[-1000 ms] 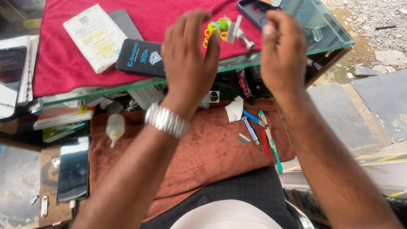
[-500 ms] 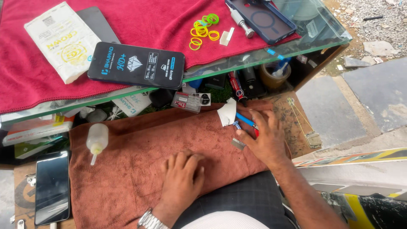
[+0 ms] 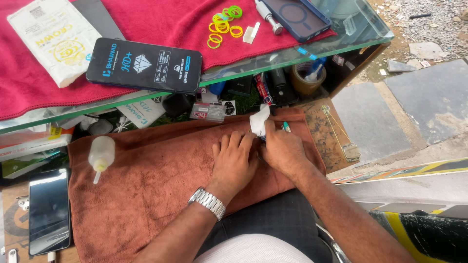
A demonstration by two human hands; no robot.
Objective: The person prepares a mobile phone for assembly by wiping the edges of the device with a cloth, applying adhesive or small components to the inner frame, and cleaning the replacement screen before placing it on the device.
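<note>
A squeeze bottle [image 3: 101, 155] is laid well left of the fingers. The left hand [image 3: 235, 163] is pressed flat, fingers released, on the brown towel [image 3: 146, 195]. Small tools [image 3: 285, 126] are covered by the right hand [image 3: 282, 150]; its grip cannot be told. A tub [image 3: 306, 78] holding a brush is seen beyond the fingers.

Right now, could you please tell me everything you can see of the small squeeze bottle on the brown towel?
The squeeze bottle is small, of cloudy translucent plastic, with a yellowish collar and a thin white nozzle. It lies on its side near the left end of the brown towel, nozzle pointing toward the person. Its contents cannot be made out. Nothing but the towel touches it; both hands work well off to its right.
</note>
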